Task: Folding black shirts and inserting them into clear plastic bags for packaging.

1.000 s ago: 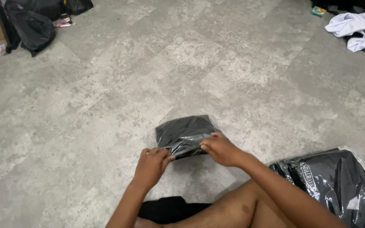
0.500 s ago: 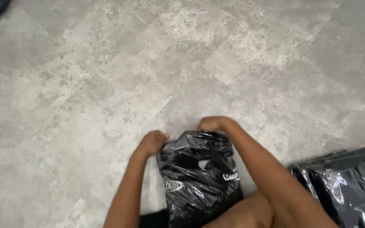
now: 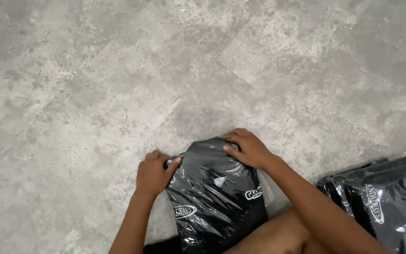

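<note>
A black folded garment in a clear plastic bag (image 3: 214, 193) lies on the grey floor in front of me, with white logos on its near part. My left hand (image 3: 152, 173) grips the bag's left edge near its far corner. My right hand (image 3: 247, 148) presses down on the far right corner, fingers curled over the plastic. Both hands touch the same package. My bare knee (image 3: 278, 235) sits just below it.
A stack of similar black bagged garments (image 3: 384, 202) lies at the lower right, beside my right forearm. The floor (image 3: 165, 70) is grey mottled tile with faint seams running diagonally.
The package has been pulled closer and unrolled toward me, now showing its full length. The view has tipped down, so the bags and clothes at the far edges are out of sight.
</note>
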